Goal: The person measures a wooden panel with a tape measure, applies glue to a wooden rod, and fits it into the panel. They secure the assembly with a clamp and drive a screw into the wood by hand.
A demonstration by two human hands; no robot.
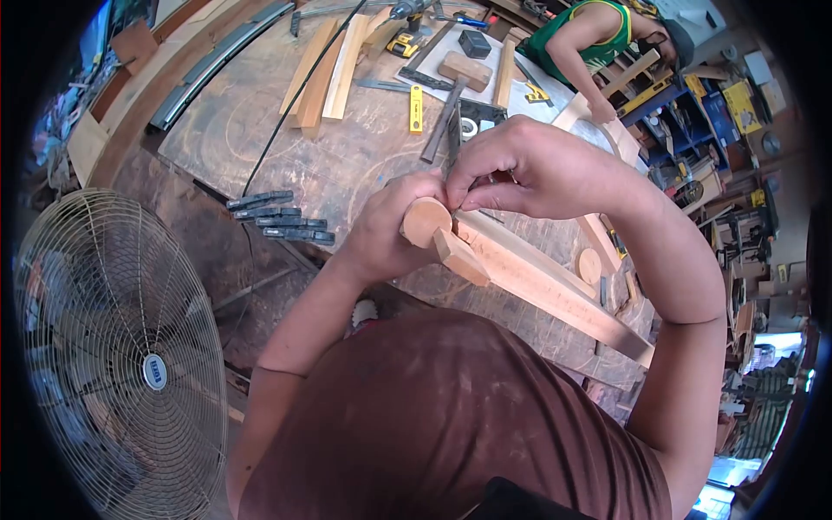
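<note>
My left hand (pixel 386 221) is closed around a wooden piece with a round, flat end (pixel 425 220) facing me. Just below that disc, a small wooden block (pixel 462 258) juts out at an angle. A long pale wooden beam (pixel 555 299) runs from beside my left hand toward the lower right. My right hand (pixel 511 169) is bent over the same spot, thumb and fingertips pinched together close to my left fingers. Whatever lies between those fingertips is too small or hidden to make out.
Clamps (pixel 277 217) lie at the table's left edge, near a large fan (pixel 121 355). Wooden strips (pixel 325 74), a yellow level (pixel 416 109), a wooden mallet (pixel 465 71) and a drill (pixel 407 10) are farther back. Another person (pixel 598 43) leans over the table's far right.
</note>
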